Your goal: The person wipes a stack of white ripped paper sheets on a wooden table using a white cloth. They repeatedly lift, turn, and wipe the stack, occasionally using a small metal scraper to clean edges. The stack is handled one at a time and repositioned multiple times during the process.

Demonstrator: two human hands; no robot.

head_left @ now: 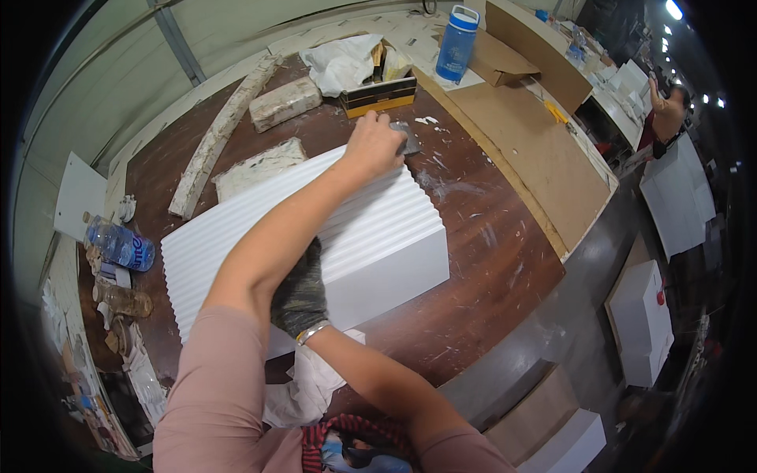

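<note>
Gripping one grey scraper (407, 140), left hand (372, 146) closed; gloved right hand (300, 292) flat on one white ribbed panel (371, 236).

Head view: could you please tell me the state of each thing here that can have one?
Left hand: bare, closed on a small grey block at the panel's far edge.
Small grey block: gripped, mostly hidden.
Right hand: in a dark glove, resting on the panel.
White ribbed panel: lying flat on the table.
Blue bottle: upright, capped.
Clear bottle: lying on its side.
</note>
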